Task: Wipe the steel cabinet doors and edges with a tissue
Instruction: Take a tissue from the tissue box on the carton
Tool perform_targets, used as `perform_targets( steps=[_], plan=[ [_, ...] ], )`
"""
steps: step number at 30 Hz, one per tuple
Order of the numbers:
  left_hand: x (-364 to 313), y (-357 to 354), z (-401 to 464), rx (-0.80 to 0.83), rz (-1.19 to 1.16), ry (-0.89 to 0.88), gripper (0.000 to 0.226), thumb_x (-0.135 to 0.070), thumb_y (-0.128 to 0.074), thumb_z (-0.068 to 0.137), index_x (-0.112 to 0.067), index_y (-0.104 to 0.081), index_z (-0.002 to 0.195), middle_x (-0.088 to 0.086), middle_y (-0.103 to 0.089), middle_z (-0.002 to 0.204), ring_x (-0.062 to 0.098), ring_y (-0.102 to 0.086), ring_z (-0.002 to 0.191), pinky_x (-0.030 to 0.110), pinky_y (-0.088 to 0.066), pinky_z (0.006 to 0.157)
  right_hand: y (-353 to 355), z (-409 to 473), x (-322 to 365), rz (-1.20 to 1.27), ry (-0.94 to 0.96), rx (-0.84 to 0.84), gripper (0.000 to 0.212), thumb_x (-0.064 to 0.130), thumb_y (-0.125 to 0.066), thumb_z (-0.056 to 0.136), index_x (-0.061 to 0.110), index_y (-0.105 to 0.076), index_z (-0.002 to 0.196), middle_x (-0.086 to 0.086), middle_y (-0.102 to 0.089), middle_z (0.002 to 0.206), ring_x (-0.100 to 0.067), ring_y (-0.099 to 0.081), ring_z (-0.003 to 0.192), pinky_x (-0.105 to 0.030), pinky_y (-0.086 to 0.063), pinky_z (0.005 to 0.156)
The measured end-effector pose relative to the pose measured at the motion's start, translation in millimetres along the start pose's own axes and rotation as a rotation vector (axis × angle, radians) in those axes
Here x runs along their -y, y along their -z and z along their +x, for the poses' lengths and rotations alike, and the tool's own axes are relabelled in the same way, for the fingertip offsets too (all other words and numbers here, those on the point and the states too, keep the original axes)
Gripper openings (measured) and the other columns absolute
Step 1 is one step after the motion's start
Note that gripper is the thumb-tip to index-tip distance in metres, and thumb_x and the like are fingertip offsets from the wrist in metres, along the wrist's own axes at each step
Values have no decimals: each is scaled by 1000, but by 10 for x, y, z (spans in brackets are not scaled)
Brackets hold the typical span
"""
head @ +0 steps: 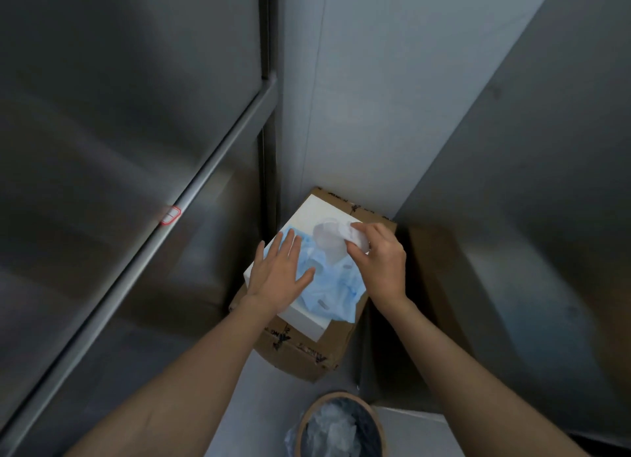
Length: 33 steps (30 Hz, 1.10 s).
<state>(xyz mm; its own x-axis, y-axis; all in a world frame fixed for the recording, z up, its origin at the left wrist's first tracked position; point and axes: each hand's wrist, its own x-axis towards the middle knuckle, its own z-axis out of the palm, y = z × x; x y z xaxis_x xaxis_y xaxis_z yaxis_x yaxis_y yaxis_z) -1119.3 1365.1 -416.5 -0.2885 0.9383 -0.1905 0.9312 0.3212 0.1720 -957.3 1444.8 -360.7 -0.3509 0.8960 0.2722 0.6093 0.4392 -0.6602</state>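
On cardboard box (pixel 300 350): illegible black print.

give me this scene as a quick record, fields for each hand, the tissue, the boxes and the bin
left hand: flat, open, on the white box
right hand: pinching the tissue above the box
white box: on a cardboard box, blue and white print on top
bin: lined, below the boxes in view
steel cabinet doors: left, untouched
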Motion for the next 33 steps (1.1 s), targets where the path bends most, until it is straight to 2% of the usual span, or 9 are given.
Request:
perform_targets(
  steps=[2,6,10,12,14,18,24,30,33],
  plan=[
    [-76,195,-104,-67,-34,5,75,-63,-22,99,-22,-3,159,-2,0,167,19,3,153,43,0,124,164,-12,87,23,17,-30,29,14,-73,88,6,-69,116,-9,-67,111,-22,-62,102,-36,-54,87],
    [-221,575,-336,-202,-77,2,69,-57,-26,102,-20,-12,158,0,-7,167,18,-2,153,38,1,122,492,-74,279,65,75,-139,27,11,-75,84,5,-72,111,-6,-69,101,-19,-64,89,-16,-43,76],
    [-355,941,-539,-330,-41,-41,69,-60,-18,101,-20,-17,158,0,-12,166,19,-6,153,38,0,122,881,-152,521,155,88,-237,29,8,-77,80,10,-75,109,3,-68,94,-8,-60,81,-3,-38,71],
    [-418,1132,-630,-397,-16,-68,74,-61,-12,98,-19,-23,157,2,-17,165,20,-11,153,39,-1,122,1070,-198,645,196,79,-281,27,8,-77,80,11,-76,107,8,-65,91,-5,-57,78,-3,-37,69],
    [-478,1330,-732,-445,-2,-98,72,-59,-17,99,-16,-29,155,4,-23,163,21,-15,152,41,-5,122,1232,-251,770,248,64,-326,25,9,-77,81,12,-76,106,10,-64,90,-4,-57,78,-6,-39,67],
    [-588,1759,-1037,-562,-24,-147,78,-57,-19,93,-8,-46,146,11,-41,154,27,-33,145,48,-20,119,1566,-340,1020,297,97,-401,23,9,-77,80,12,-76,102,7,-66,90,-5,-59,79,-13,-42,68],
    [-798,2506,-1540,-722,-3,-172,75,-54,-25,92,-4,-54,138,15,-50,147,32,-44,139,53,-30,114,2261,-393,1536,361,186,-471,20,14,-78,81,13,-77,100,2,-70,93,-11,-63,80,-29,-49,74],
    [-1281,3308,-2120,-920,53,-212,70,-52,-31,92,-1,-59,132,17,-60,136,33,-54,129,55,-38,108,3197,-567,2035,419,370,-572,22,12,-79,80,13,-77,102,3,-71,94,-6,-61,82,-24,-48,76],
    [-1575,3522,-2477,-993,54,-227,71,-52,-30,92,-1,-57,134,16,-58,138,33,-52,131,54,-36,110,3656,-840,2132,436,429,-587,22,13,-78,81,15,-76,103,10,-68,91,-6,-61,81,-17,-46,74]
  ],
)
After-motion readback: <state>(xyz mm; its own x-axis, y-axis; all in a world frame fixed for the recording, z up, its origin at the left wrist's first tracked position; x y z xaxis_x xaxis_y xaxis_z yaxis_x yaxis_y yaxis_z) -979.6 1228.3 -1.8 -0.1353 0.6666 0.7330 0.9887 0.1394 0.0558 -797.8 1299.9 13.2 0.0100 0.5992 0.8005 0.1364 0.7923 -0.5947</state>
